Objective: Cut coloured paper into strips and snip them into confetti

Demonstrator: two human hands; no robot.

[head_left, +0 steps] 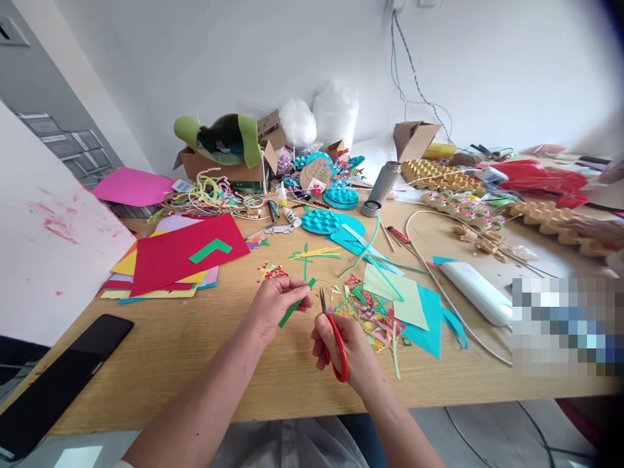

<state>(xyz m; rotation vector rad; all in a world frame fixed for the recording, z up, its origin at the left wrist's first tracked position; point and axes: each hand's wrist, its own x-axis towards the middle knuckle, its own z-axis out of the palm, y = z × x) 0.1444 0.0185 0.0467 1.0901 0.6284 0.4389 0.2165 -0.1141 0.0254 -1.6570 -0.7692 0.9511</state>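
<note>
Between the thumb and fingers of my left hand [277, 302] is a narrow green paper strip [291, 312], held at a slant over the table's front. My right hand [348, 344] grips red-handled scissors [340, 357] with the blades [322, 300] pointing up and away from me, beside the strip and apart from it. To the right of the scissors lies a heap of paper scraps [370, 305] in many colours. Thin yellow and green strips [314, 255] lie crossed just beyond my hands. Small red and yellow bits [273, 272] sit behind my left hand.
Coloured paper sheets [160, 257] are stacked at left, a bent green piece on top. A dark phone-like slab [68, 383] lies front left. Blue egg-carton discs [320, 221], a grey flask [383, 188], a white device [475, 292] with a cable, and egg trays [441, 175] stand farther back and right.
</note>
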